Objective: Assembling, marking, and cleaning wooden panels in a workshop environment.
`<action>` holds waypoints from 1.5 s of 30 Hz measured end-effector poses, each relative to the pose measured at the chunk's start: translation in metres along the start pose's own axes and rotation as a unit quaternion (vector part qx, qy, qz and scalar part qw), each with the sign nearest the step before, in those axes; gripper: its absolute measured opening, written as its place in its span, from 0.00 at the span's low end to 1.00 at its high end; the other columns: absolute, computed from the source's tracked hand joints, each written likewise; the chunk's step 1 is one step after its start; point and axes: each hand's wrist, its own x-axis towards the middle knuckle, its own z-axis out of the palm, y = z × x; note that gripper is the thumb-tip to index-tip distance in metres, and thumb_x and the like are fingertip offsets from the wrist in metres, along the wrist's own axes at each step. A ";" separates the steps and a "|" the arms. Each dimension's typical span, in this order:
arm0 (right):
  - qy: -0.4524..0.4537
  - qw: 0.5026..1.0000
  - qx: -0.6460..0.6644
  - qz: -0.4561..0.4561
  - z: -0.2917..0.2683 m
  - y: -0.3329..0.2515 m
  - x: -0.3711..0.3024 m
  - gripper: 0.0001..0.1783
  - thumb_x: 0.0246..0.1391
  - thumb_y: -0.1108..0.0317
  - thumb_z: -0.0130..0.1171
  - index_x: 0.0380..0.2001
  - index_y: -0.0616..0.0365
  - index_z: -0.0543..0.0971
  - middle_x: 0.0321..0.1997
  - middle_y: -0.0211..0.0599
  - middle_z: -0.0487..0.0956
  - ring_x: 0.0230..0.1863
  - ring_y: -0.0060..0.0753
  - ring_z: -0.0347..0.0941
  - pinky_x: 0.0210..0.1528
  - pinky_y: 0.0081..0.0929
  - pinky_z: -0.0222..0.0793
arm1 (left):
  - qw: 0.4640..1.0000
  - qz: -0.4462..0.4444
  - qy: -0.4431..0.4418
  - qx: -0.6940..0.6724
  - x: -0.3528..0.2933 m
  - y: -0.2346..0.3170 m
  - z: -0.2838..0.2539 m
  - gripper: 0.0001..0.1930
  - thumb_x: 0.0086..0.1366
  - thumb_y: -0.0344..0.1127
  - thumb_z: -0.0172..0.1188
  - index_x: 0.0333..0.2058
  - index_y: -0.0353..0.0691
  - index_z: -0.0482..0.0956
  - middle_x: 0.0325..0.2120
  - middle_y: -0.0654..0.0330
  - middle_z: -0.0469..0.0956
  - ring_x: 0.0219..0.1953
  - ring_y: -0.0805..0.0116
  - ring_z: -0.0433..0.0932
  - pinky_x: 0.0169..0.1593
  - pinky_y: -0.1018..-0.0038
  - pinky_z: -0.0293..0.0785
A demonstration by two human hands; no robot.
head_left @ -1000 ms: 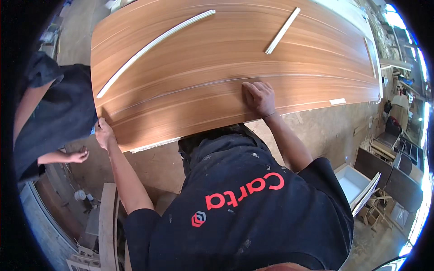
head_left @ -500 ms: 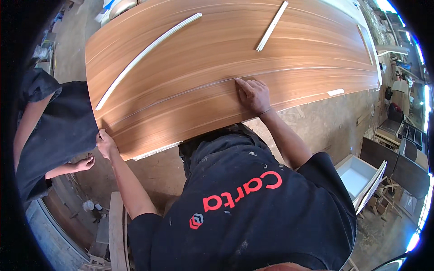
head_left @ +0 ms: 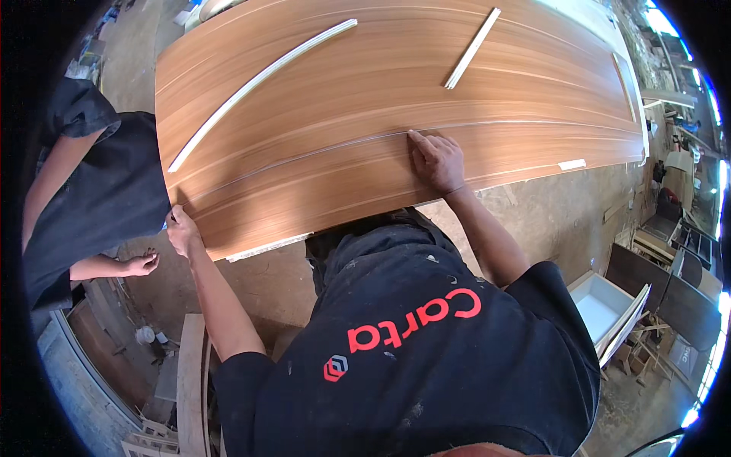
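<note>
A large wood-grain panel point(head_left: 304, 167) lies across in front of me. Along it runs a thin pale line that looks like a taut string point(head_left: 335, 145). At the panel's near left corner my left hand point(head_left: 183, 231) is closed, fingertips pinched at the edge where the string ends. My right hand point(head_left: 440, 164) rests on the panel nearer its middle. Its index finger is stretched out with the tip on the string; the thumb is apart and the other fingers are curled.
Two pale strips, one long point(head_left: 259, 87) and one short point(head_left: 472, 49), lie on the panel. A small white piece point(head_left: 571, 164) sits at its near edge. Another person point(head_left: 99, 183) stands at the left. A white drawer point(head_left: 601, 305) and wood scraps are at right.
The view has shifted slightly, so the panel sits a little further right. My right fingertip stays on the string, and my left hand stays at the corner.
</note>
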 end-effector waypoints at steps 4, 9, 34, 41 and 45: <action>0.010 1.000 0.011 -0.004 0.001 0.000 0.000 0.14 0.55 0.66 0.65 0.46 0.48 0.83 0.27 0.24 0.81 0.28 0.32 0.80 0.35 0.28 0.74 | 1.000 0.004 0.000 -0.001 0.000 -0.003 0.001 0.37 0.66 0.69 0.40 0.58 0.50 0.81 0.50 0.47 0.84 0.50 0.37 0.80 0.55 0.50 0.74; 0.005 1.000 0.001 0.012 0.000 0.001 -0.001 0.17 0.51 0.72 0.65 0.46 0.51 0.84 0.28 0.27 0.82 0.29 0.34 0.80 0.36 0.29 0.75 | 1.000 0.008 0.000 0.002 0.001 -0.003 0.006 0.37 0.66 0.69 0.40 0.58 0.50 0.81 0.50 0.47 0.84 0.50 0.36 0.80 0.55 0.50 0.74; 0.011 0.999 0.036 -0.024 0.006 -0.002 -0.001 0.18 0.53 0.70 0.66 0.49 0.49 0.83 0.30 0.32 0.84 0.30 0.37 0.81 0.36 0.31 0.75 | 1.000 -0.006 -0.013 -0.009 0.000 -0.004 -0.002 0.38 0.65 0.70 0.41 0.58 0.49 0.81 0.50 0.47 0.84 0.52 0.36 0.79 0.56 0.50 0.74; -0.018 1.000 0.019 -0.010 0.002 -0.002 -0.003 0.20 0.53 0.71 0.65 0.51 0.50 0.83 0.34 0.32 0.86 0.33 0.39 0.83 0.38 0.32 0.76 | 0.999 -0.005 -0.034 -0.007 -0.004 0.000 -0.007 0.40 0.64 0.72 0.40 0.58 0.47 0.81 0.52 0.47 0.83 0.54 0.38 0.79 0.57 0.51 0.73; -0.020 1.000 0.015 -0.013 0.004 -0.004 -0.003 0.21 0.52 0.72 0.64 0.51 0.50 0.83 0.36 0.33 0.87 0.33 0.40 0.83 0.39 0.33 0.76 | 1.000 0.004 -0.017 -0.008 -0.003 -0.004 -0.006 0.40 0.64 0.72 0.39 0.58 0.49 0.81 0.51 0.48 0.83 0.53 0.38 0.79 0.57 0.51 0.73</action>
